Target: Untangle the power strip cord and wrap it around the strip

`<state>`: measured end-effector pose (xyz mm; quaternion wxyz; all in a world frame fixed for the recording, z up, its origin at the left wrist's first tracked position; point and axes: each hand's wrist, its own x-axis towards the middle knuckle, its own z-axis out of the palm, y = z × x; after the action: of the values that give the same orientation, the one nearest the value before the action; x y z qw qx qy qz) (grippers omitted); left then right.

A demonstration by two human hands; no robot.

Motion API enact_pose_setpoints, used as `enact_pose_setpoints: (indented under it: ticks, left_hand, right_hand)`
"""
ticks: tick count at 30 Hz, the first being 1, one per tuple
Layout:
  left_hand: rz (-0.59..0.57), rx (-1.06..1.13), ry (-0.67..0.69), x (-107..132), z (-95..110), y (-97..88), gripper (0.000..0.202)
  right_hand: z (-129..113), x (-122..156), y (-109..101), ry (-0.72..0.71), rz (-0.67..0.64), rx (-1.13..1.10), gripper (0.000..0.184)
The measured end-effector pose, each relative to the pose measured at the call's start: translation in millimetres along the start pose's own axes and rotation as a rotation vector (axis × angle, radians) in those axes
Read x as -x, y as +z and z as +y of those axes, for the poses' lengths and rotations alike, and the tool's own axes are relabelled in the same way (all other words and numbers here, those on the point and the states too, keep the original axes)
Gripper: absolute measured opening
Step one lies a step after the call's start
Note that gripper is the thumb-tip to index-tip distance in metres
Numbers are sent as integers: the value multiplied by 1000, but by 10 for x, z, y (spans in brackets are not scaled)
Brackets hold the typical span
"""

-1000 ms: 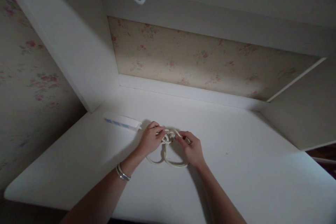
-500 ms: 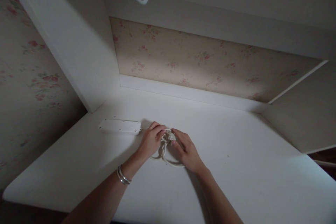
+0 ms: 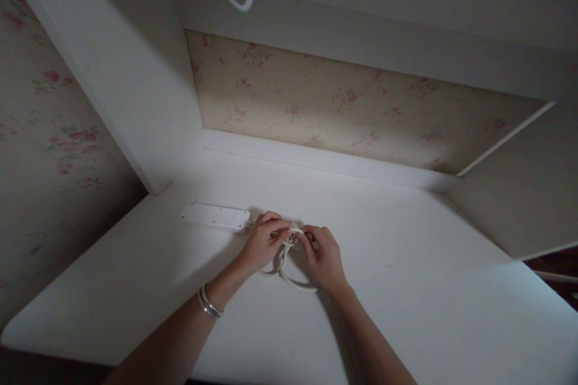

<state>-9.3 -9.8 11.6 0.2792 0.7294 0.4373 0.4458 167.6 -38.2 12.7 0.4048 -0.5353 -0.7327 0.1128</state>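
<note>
A white power strip [image 3: 217, 216] lies on the white desk top [image 3: 406, 313], its flat underside with small screw holes facing up. From its right end runs a cream cord [image 3: 283, 260], bunched and twisted between my hands, with loops hanging toward me. My left hand [image 3: 266, 239] pinches the bundle from the left, close to the strip's end. Thumb and fingers of my right hand [image 3: 323, 252] are closed on the bundle's right side. My fingers partly hide the knotted middle of the cord.
White side panels [image 3: 130, 72] and a floral wallpaper [image 3: 293, 93] strip with a low ledge [image 3: 316, 159] enclose the desk at the back. A pale bent rod [image 3: 244, 5] hangs at the top. The desk's rounded corner [image 3: 9, 334] is at the lower left.
The power strip has shifted slightly right. My right hand's fingers have curled in closer to the cord bundle, and my left fingertips have moved a little to the right.
</note>
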Motion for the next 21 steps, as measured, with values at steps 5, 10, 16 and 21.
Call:
enact_pose_setpoints:
  ticks: [5, 10, 16, 21]
  left_hand:
    - [-67, 53, -17, -3, -20, -38, 19]
    - [39, 78, -119, -40, -150, -31, 23]
    - [88, 101, -242, -63, -267, -18, 24]
    - [82, 52, -129, -49, -175, -110, 29]
  right_hand:
    - [2, 17, 54, -70, -11, 95, 13]
    - [37, 13, 46, -45, -5, 135, 14]
    - [50, 1, 15, 36, -13, 95, 24]
    - [104, -23, -11, 130, 28, 85, 30]
